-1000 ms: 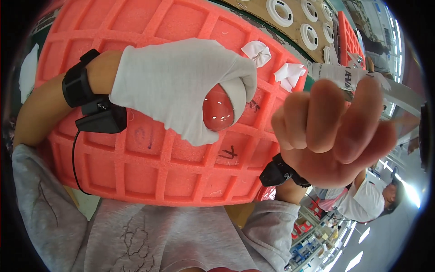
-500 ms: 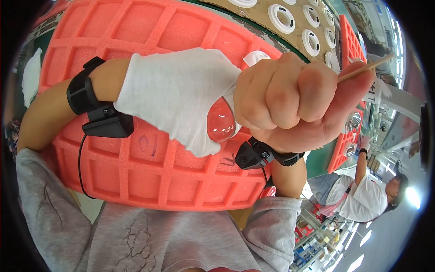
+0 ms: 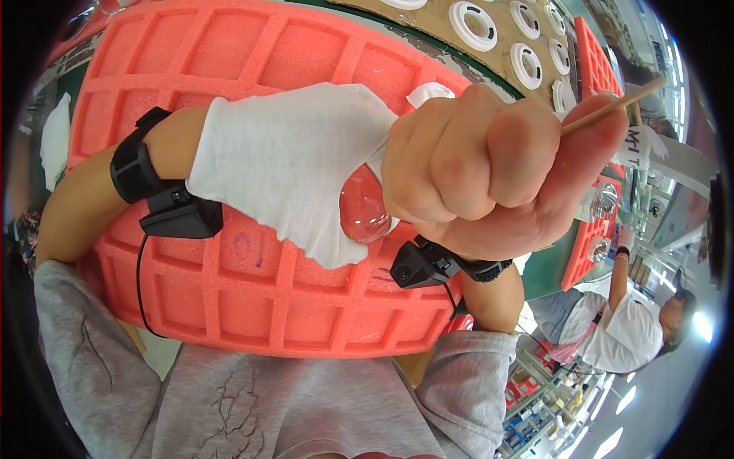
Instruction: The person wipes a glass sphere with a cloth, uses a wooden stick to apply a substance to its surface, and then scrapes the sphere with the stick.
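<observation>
Head view, looking down: a large pink foam tray (image 3: 302, 53), divided into square compartments, fills the middle, with part of a green table (image 3: 544, 269) visible to its right. Above the tray reaches the left hand (image 3: 290, 161) in a white glove, coming in from the left, its fingers curled around a rounded, glossy piece. The bare right hand (image 3: 474, 168), nearer the camera, is clenched on a thin wooden stick; it overlaps the gloved fingertips, so whether it touches the piece cannot be told. At right, farther off, a co-worker (image 3: 623, 336) in a white shirt appears sideways. Beyond the tray's far edge lies a cardboard sheet (image 3: 434, 21) carrying flat white rings (image 3: 457, 24). Each wrist wears a black strapped device (image 3: 182, 214). The rounded piece (image 3: 362, 206), looking pinkish red with bright reflections, sits above the tray between the gloved thumb and fingers. Behind the right hand's knuckles peeks a crumpled white wad (image 3: 430, 93). Smallest is the stick (image 3: 615, 105), slanting up and right from between right thumb and forefinger.
</observation>
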The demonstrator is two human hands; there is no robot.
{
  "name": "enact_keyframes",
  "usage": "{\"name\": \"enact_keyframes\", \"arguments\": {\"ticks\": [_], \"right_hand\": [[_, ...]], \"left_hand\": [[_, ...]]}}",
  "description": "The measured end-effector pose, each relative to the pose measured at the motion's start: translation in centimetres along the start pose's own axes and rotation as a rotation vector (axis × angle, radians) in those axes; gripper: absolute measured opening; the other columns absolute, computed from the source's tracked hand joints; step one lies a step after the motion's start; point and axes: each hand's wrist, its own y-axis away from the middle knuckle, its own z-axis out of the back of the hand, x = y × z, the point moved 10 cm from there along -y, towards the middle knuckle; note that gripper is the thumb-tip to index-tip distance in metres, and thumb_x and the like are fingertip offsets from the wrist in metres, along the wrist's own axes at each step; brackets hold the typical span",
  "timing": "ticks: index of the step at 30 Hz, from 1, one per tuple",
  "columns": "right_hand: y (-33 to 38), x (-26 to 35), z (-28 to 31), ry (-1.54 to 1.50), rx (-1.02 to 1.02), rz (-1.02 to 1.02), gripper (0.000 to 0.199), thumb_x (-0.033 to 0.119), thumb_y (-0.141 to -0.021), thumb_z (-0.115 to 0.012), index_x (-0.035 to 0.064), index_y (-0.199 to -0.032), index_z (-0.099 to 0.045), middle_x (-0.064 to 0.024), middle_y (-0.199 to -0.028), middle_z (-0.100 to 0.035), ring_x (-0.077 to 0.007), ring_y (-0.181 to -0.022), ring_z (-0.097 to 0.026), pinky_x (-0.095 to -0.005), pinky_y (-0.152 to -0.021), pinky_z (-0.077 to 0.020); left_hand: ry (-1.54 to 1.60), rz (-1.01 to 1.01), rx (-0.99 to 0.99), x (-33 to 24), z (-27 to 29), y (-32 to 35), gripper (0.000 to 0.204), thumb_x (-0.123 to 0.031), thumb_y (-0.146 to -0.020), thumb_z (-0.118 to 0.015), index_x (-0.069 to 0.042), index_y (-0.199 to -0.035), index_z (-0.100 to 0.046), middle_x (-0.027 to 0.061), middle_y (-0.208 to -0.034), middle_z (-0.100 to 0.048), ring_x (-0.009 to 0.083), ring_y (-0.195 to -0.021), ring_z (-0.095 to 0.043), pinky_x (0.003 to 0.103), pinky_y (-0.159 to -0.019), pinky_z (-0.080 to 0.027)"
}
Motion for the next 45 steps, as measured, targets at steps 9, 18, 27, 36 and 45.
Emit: {"name": "enact_keyframes", "arguments": {"ticks": [9,18,27,36,45], "right_hand": [[1.2,0.0,0.7,0.485,-0.146,-0.049,0.067,0.056,-0.105,-0.046,0.0073,-0.061,-0.037,-0.0009,-0.053,-0.043,-0.0119,-0.044,-0.035,-0.0287,-0.044,-0.0256],[0.4,-1.0,1.4,-0.171,-0.006,-0.113,0.071,0.064,-0.107,-0.016,0.0116,-0.06,-0.026,-0.0019,-0.046,-0.036,-0.0189,-0.036,-0.033,-0.0297,-0.036,-0.0227],[0.7,0.5,0.7,0.139,-0.118,0.162,0.049,0.03,-0.107,-0.042,0.0047,-0.066,-0.044,-0.0046,-0.052,-0.042,-0.0137,-0.044,-0.034,-0.0324,-0.042,-0.0265],[0.6,-1.4,1.5,-0.086,-0.164,-0.149,0.068,0.063,-0.107,-0.026,0.014,-0.06,-0.019,0.0046,-0.049,-0.019,-0.0121,-0.04,-0.012,-0.0291,-0.039,-0.0106],[0.8,-1.4,0.7,0.082,-0.162,-0.115,0.068,0.063,-0.107,-0.021,0.0144,-0.059,-0.017,0.0055,-0.05,-0.016,-0.0111,-0.042,-0.009,-0.0287,-0.039,-0.0089]], "left_hand": [[0.113,-0.092,0.008,-0.8,0.3,0.1,0.029,-0.019,-0.066,-0.08,-0.002,-0.076,-0.058,0.0096,-0.067,-0.06,0.0242,-0.061,-0.058,0.037,-0.06,-0.049],[0.034,-0.026,0.006,-1.1,0.1,0.3,0.03,-0.016,-0.07,-0.085,-0.005,-0.088,-0.064,0.0055,-0.077,-0.067,0.0141,-0.067,-0.064,0.033,-0.061,-0.054],[0.091,-0.202,-0.117,-2.4,1.3,0.4,0.027,-0.018,-0.066,-0.077,-0.001,-0.07,-0.057,0.0111,-0.061,-0.058,0.0251,-0.055,-0.055,0.037,-0.054,-0.046],[0.014,-0.163,-0.072,-1.4,0.0,0.1,0.026,-0.017,-0.068,-0.077,-0.001,-0.066,-0.056,0.0075,-0.055,-0.057,0.019,-0.051,-0.056,0.035,-0.051,-0.045],[0.002,-0.139,-0.09,-0.7,0.6,-0.1,0.027,-0.019,-0.07,-0.077,-0.001,-0.067,-0.057,0.0068,-0.056,-0.056,0.0177,-0.052,-0.054,0.035,-0.052,-0.045]]}}
